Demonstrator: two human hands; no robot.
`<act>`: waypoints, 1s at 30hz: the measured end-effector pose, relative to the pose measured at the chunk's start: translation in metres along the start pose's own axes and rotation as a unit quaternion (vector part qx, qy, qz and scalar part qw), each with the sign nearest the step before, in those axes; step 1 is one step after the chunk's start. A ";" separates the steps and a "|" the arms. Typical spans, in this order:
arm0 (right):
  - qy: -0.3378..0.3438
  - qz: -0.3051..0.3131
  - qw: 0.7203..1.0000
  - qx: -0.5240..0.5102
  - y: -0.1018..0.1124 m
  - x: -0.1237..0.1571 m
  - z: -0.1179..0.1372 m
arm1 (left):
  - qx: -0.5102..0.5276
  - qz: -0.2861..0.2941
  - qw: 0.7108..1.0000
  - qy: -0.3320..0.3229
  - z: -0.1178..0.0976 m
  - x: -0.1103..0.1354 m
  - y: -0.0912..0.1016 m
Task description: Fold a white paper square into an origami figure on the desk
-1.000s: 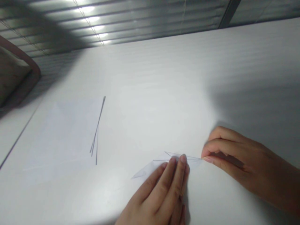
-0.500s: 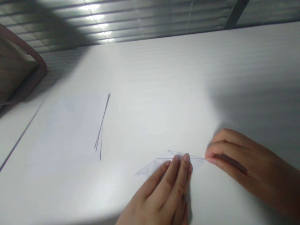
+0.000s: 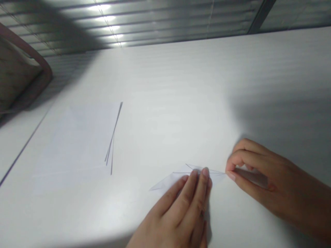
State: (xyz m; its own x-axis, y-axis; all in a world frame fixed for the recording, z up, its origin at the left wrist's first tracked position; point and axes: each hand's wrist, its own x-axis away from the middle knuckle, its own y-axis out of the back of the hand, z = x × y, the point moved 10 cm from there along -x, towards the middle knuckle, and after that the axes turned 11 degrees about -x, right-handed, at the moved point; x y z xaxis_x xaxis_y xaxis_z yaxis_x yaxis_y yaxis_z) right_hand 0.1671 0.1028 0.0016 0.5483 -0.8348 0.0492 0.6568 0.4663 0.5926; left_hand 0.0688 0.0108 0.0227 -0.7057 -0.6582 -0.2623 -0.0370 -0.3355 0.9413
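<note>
A folded piece of white paper (image 3: 167, 181) lies on the white table near the front, long and narrow with pointed ends and dark edge lines. My left hand (image 3: 181, 210) rests over its middle, fingers stretched out and pressing it flat, so that part is hidden. At the paper's right tip, my right hand (image 3: 261, 175) pinches the point between thumb and forefinger. The left tip lies free on the table.
To the left is a loose stack of white paper sheets (image 3: 77, 137), their right edges fanned. A brownish bag-like item with a pinkish rim (image 3: 38, 62) stands at the far left. Window blinds (image 3: 165, 20) run behind the table's back edge (image 3: 181, 42).
My right hand's fingers have shifted slightly at the tip, with a wider gap between thumb and fingers behind the pinch. My left hand and the folded paper stay in place.
</note>
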 end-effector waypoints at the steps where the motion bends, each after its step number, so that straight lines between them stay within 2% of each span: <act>1: -0.003 0.003 1.000 -0.001 0.000 0.000 -0.001 | -0.003 -0.001 1.000 0.000 0.000 0.000 0.000; 5: -0.011 0.024 1.000 -0.007 -0.002 0.002 -0.002 | -0.009 0.000 1.000 -0.002 0.000 -0.001 0.001; 12: -0.009 0.024 1.000 -0.012 -0.003 0.003 -0.005 | -0.007 0.011 1.000 -0.002 -0.002 -0.001 0.000; 16: 0.011 0.015 1.000 -0.013 -0.001 0.005 -0.003 | -0.006 0.031 0.999 -0.006 -0.004 -0.001 -0.001; 25: 0.039 0.007 0.999 0.004 0.000 0.006 0.004 | -0.004 0.037 0.999 -0.003 -0.001 -0.001 -0.007; 30: 0.041 0.001 0.999 0.006 0.003 0.005 0.003 | -0.012 0.015 1.000 -0.011 -0.002 -0.001 -0.003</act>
State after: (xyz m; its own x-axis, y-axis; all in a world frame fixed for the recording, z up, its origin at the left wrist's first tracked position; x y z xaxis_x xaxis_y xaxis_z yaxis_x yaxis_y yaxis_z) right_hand 0.1703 0.0989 0.0058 0.5900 -0.8072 -0.0153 0.6503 0.4639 0.6015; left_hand 0.0711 0.0109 0.0194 -0.7213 -0.6536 -0.2293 0.0014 -0.3324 0.9431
